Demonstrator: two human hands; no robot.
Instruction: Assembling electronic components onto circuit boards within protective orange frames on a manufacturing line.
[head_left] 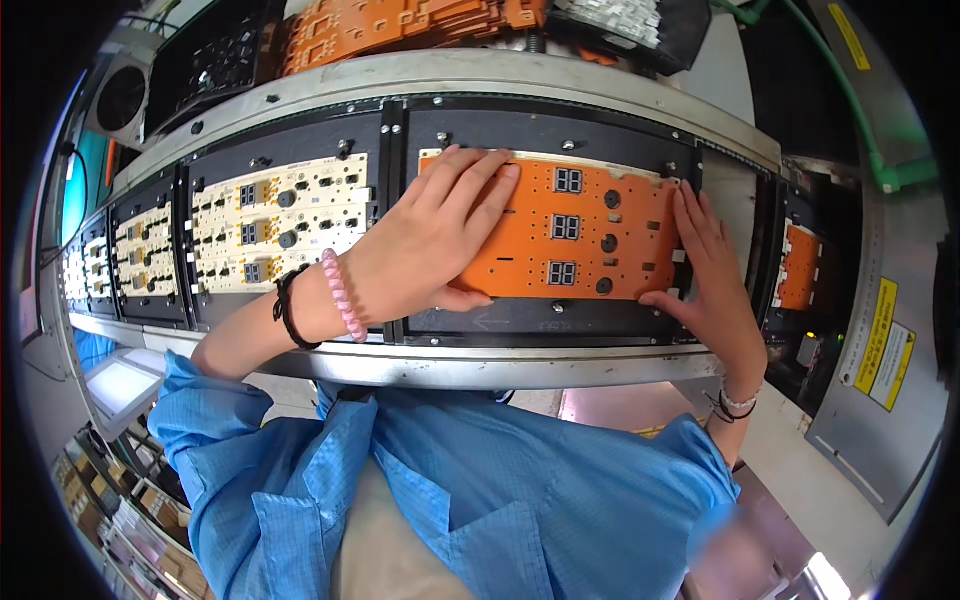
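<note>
An orange template plate (520,258) with cutouts lies over a cream circuit board in a black carrier (520,325). Three small digit displays (565,228) and several round dark components show through its holes. My left hand (440,225) spans the plate's left end, fingers at the upper edge and thumb at the lower edge. On the right end, my right hand (712,265) grips the edge, its fingertips near the upper corner and its thumb near the lower one. Most of the board's cream surface is hidden beneath the plate; a thin strip (600,167) shows along the top.
More carriers with uncovered cream boards (275,228) line the track to the left. Another orange plate (800,268) sits in the machine opening at right. Metal rails (480,370) border the track. Behind it are stacked orange plates (400,30) and a black bin of white parts (620,22).
</note>
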